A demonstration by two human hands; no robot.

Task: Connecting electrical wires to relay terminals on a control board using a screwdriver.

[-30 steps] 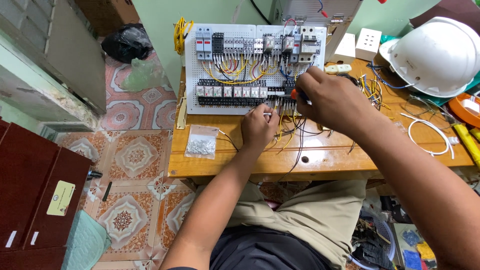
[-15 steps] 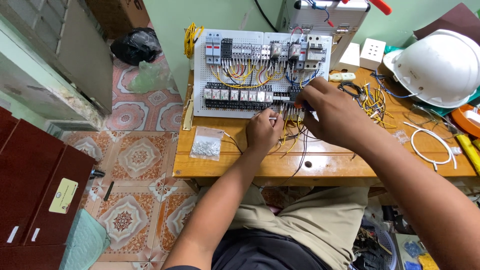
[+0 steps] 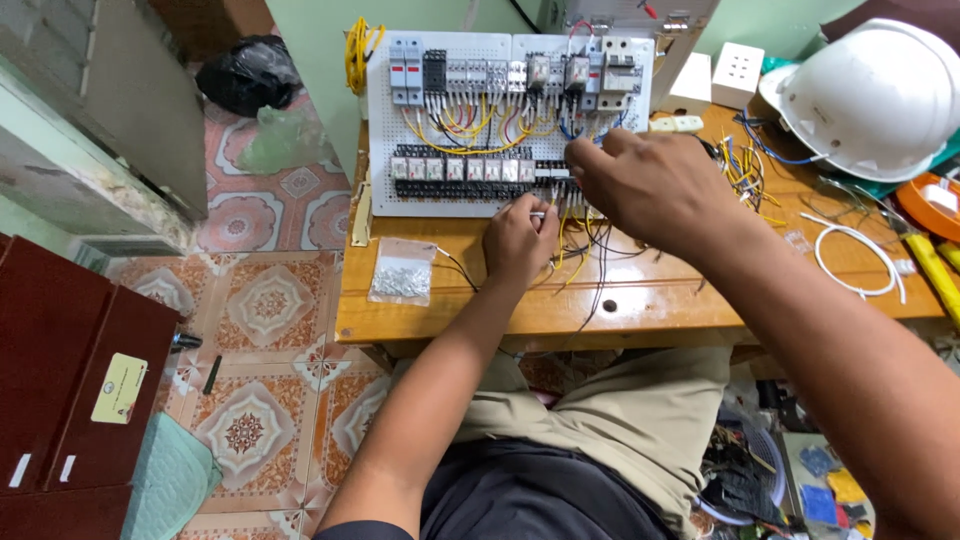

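Note:
A white perforated wiring panel [image 3: 385, 195] with breakers, relays and yellow, red and black wires lies on the wooden table [image 3: 460, 300]. My left hand [image 3: 518, 243] rests at the panel's lower edge and pinches a thin wire end under the terminal row [image 3: 460, 170]. My right hand [image 3: 650, 185] is just to the right and above, fingers closed at the end of that row. It grips a small screwdriver that the hand almost hides. Loose black and yellow wires [image 3: 590, 255] trail from the panel over the table.
A clear bag of small white parts [image 3: 402, 270] lies left of my hands. A white hard hat [image 3: 870, 95], a white cable coil [image 3: 850, 260], a socket block [image 3: 737, 75] and an orange tool [image 3: 935, 200] sit at the right. A dark red cabinet [image 3: 70, 380] stands on the tiled floor at the left.
My head has shifted, so the panel sits a little differently in view. Both hands stay at the panel's lower right; the right hand has edged slightly left.

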